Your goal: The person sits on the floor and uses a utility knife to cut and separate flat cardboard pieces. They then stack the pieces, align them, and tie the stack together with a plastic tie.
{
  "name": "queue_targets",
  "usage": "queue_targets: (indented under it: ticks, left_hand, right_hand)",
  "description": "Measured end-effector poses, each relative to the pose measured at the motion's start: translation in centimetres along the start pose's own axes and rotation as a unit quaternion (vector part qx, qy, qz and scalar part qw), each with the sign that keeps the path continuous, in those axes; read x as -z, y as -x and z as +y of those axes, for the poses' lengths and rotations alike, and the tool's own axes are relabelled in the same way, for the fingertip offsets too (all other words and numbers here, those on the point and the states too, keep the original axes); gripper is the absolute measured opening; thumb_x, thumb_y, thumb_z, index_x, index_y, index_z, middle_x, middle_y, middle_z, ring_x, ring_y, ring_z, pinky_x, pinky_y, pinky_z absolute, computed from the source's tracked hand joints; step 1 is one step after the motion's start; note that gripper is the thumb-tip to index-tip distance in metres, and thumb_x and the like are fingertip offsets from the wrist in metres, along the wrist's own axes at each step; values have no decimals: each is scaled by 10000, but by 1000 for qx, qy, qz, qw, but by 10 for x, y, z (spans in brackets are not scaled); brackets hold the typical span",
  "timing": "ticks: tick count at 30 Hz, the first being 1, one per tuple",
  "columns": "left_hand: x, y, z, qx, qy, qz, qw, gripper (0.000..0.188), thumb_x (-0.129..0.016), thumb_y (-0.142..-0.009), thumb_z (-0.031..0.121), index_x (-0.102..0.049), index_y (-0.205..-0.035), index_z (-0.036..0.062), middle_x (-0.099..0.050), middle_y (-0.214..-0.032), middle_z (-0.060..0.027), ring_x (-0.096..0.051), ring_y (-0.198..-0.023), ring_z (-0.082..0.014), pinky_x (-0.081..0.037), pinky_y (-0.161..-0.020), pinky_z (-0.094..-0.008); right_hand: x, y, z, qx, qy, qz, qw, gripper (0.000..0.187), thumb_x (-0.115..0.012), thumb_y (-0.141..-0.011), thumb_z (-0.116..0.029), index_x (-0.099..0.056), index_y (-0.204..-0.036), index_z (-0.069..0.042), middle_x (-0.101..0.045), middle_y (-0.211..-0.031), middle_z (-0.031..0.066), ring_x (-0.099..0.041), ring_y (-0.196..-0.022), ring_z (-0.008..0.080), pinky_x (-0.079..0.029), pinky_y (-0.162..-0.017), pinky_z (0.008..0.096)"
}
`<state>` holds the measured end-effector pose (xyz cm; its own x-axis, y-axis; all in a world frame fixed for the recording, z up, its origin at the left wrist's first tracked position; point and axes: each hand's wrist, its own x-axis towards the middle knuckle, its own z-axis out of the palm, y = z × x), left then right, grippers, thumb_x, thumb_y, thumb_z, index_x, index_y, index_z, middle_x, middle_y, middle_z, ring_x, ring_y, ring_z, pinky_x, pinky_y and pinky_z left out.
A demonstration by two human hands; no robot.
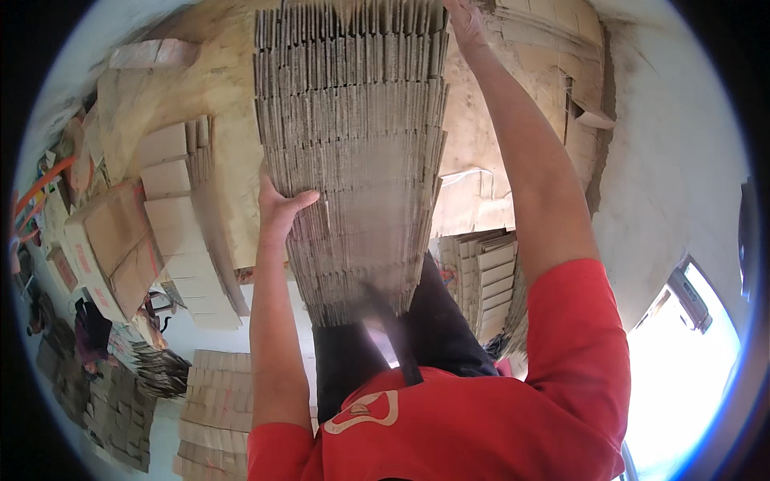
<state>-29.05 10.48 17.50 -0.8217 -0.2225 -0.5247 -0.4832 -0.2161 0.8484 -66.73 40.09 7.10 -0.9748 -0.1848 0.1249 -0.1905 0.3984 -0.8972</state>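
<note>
A long, tall stack of brown cardboard dividers stretches from the top edge of the view down to my dark trousers, its many sheet edges facing me. My left hand grips its left side, the thumb lying over the front and the other fingers mostly hidden along the edge. Up at the far right corner, my right hand holds the stack's side; its fingertips run partly out of view. The stack's lower end is against my legs.
On the left stand a large cardboard box and a row of folded cardboard pieces. More cardboard bundles lie at lower left. Another bundle sits behind my right arm. A pale wall and a bright opening are at right.
</note>
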Motion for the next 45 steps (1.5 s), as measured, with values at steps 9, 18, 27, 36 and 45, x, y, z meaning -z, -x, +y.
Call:
queue_targets:
  ticks: [9, 18, 27, 36, 45]
  left_hand:
    - [7, 1, -12, -12, -9, 21, 1000, 1092, -921, -521, 158, -305, -1410, 14, -545, -1243, -116, -551, -1133, -237, -475, -978, -365]
    - [21, 3, -21, -15, -17, 30, 999, 1072, -904, -574, 149, -287, -1434, -17, -541, -1263, -121, -566, -1102, -214, -486, -955, -336]
    - [61, 7, -4, 45, 29, 22, 998, 807, -852, -691, 168, -427, -1353, -13, -591, -1153, -74, -579, -1033, -172, -483, -925, -313]
    - [59, 10, 1, -52, -91, 124, 987, 939, -674, -719, -57, -185, -1512, 63, -528, -1298, -133, -548, -1127, -212, -412, -1016, -303]
    - [70, 6, -15, -120, -222, 122, 960, 917, -631, -712, -56, -200, -1511, 72, -462, -1411, -213, -496, -1258, -248, -363, -1069, -318]
  right_hand:
    - [-13, 33, -76, -91, 171, -30, 981, 658, -570, -886, -513, -529, -1321, -21, -608, -1202, 232, -562, -1152, 375, -442, -937, 416]
    - [-115, 142, -199, 354, 346, -305, 814, 622, -511, -935, -438, -380, -1456, -125, -285, -1544, 102, -212, -1451, 232, -171, -1162, 500]
    - [-126, 164, -194, 352, 326, -369, 796, 615, -547, -914, -396, -435, -1401, -38, -367, -1495, 106, -222, -1443, 249, -86, -1195, 496]
    - [-137, 156, -206, 379, 269, -412, 784, 622, -602, -891, -330, -424, -1397, -15, -392, -1471, 131, -268, -1422, 274, -172, -1193, 453]
    - [-130, 160, -210, 410, 290, -385, 774, 371, -643, -836, -174, -605, -1142, 32, -604, -1152, 155, -487, -1231, 299, -324, -1106, 466]
